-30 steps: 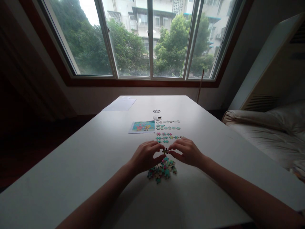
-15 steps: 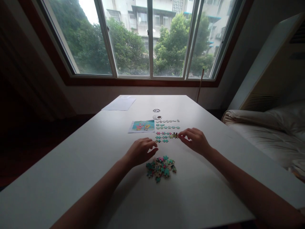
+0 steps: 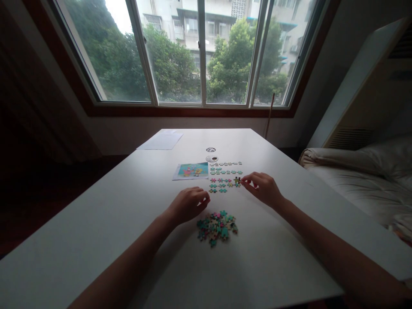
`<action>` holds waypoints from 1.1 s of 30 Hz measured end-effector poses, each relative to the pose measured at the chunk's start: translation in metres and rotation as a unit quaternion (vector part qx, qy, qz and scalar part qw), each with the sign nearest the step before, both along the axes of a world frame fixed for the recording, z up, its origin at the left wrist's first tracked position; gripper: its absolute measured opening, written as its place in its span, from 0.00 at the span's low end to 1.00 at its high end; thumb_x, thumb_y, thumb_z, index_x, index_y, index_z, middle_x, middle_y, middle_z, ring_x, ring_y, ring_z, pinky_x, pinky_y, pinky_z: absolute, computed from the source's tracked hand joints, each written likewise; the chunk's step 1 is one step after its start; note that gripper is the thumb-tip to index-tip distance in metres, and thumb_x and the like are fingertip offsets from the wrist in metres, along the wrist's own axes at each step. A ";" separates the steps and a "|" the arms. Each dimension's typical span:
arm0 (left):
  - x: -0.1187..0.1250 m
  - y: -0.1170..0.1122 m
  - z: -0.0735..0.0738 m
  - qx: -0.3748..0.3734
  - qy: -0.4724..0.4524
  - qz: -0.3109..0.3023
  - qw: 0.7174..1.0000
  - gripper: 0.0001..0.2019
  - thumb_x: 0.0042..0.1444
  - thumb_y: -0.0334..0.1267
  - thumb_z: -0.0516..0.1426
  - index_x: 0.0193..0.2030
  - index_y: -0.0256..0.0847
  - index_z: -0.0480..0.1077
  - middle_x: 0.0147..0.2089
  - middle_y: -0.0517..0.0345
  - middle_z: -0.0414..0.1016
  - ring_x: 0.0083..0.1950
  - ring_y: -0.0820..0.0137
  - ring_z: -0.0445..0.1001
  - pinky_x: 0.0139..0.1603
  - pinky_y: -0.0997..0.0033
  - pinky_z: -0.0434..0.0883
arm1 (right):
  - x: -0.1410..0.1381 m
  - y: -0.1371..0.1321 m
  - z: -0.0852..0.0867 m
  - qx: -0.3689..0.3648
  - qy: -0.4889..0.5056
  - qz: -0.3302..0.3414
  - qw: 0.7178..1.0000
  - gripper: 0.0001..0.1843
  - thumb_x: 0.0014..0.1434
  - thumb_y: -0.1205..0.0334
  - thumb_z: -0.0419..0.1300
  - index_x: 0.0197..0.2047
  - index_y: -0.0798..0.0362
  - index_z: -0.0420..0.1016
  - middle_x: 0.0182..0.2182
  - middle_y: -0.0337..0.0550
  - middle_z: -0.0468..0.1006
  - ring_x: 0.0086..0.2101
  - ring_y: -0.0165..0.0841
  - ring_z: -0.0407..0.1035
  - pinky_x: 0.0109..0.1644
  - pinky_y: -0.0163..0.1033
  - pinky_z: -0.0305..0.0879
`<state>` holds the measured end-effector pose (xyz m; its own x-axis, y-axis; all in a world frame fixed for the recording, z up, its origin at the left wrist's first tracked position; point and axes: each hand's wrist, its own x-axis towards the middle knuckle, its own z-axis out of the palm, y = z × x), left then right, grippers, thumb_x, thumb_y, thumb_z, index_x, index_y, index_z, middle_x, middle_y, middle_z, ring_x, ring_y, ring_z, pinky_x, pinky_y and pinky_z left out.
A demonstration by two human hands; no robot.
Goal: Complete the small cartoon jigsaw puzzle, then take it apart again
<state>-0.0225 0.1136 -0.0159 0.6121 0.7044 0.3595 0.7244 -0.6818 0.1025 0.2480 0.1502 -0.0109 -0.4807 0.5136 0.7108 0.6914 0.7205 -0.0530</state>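
A heap of small coloured puzzle pieces (image 3: 217, 226) lies on the white table (image 3: 128, 206) in front of me. Beyond it, rows of single pieces (image 3: 225, 176) are laid out flat. My right hand (image 3: 263, 187) reaches to the right end of a row, thumb and forefinger pinched on a dark puzzle piece (image 3: 237, 180) that touches the table. My left hand (image 3: 188, 204) rests on the table just left of the heap, fingers loosely curled, holding nothing I can see.
A picture card (image 3: 191, 170) lies left of the rows. Two small round things (image 3: 211, 154) sit behind them, and a white sheet (image 3: 161, 140) at the far left corner. A thin stick (image 3: 269, 115) leans by the window. Bedding (image 3: 360, 171) lies to the right.
One second ago both hands met over the heap on one piece. My right hand has carried it forward to the rows' right end; my left hand has drawn back slightly beside the heap.
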 end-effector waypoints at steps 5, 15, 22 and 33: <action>0.000 0.000 0.001 0.001 -0.008 -0.004 1.000 0.07 0.54 0.32 0.50 0.30 0.38 0.69 0.27 0.57 0.70 0.29 0.72 0.67 0.31 0.73 0.64 | 0.001 0.003 -0.004 -0.015 0.000 -0.009 1.000 0.10 0.57 0.58 0.52 0.32 0.53 0.72 0.24 0.39 0.73 0.21 0.25 0.60 0.31 0.32 0.55; 0.000 0.000 0.000 0.001 -0.020 -0.011 1.000 0.07 0.54 0.32 0.50 0.30 0.39 0.69 0.27 0.58 0.69 0.29 0.73 0.68 0.31 0.73 0.64 | 0.015 0.013 -0.002 -0.069 -0.027 -0.031 0.997 0.11 0.57 0.57 0.52 0.31 0.52 0.72 0.25 0.39 0.73 0.21 0.25 0.61 0.30 0.32 0.56; 0.000 0.000 0.001 0.003 -0.008 -0.007 1.000 0.07 0.54 0.32 0.50 0.30 0.39 0.69 0.27 0.58 0.69 0.29 0.73 0.67 0.31 0.73 0.64 | 0.058 0.043 -0.010 -0.269 -0.044 -0.028 0.962 0.11 0.52 0.55 0.55 0.30 0.53 0.73 0.23 0.39 0.72 0.22 0.26 0.63 0.28 0.31 0.59; 0.000 0.000 0.002 0.002 -0.001 -0.005 1.000 0.08 0.54 0.32 0.49 0.30 0.38 0.69 0.27 0.57 0.69 0.29 0.72 0.68 0.31 0.73 0.64 | 0.070 0.054 -0.025 -0.342 -0.036 -0.049 0.938 0.16 0.49 0.50 0.55 0.30 0.54 0.74 0.24 0.40 0.73 0.24 0.28 0.63 0.28 0.33 0.59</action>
<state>-0.0222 0.1138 -0.0137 0.6183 0.6968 0.3636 0.7172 -0.6894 0.1017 0.3180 0.2042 -0.0358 -0.4409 0.8820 0.1665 0.7724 0.4673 -0.4302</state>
